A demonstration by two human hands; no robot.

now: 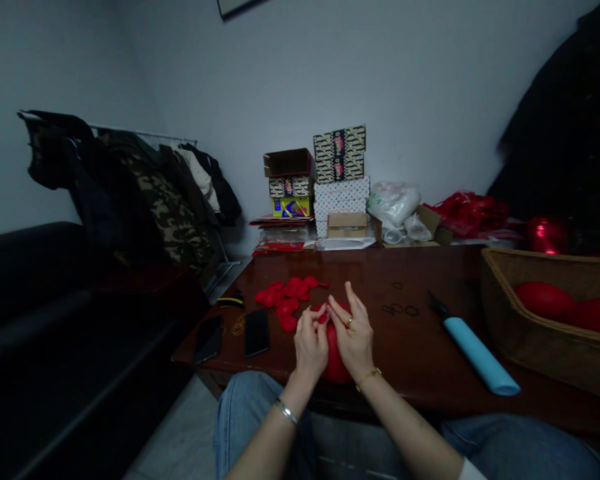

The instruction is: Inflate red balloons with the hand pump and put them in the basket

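Note:
An inflated red balloon [336,360] sits between my two hands at the near edge of the dark wooden table [410,340]. My left hand [310,343] pinches the balloon's neck with thumb and fingertips. My right hand [353,333] grips the same neck from the other side, its index and middle fingers raised. Just beyond my hands lies a pile of flat red balloons [287,297].
A light blue hand pump [473,350] lies to the right, beside a wicker basket [540,320] holding inflated red balloons. Rubber bands [397,308], two phones [257,331] and stacked boxes [330,180] sit on the table. A black sofa and a clothes rack stand at left.

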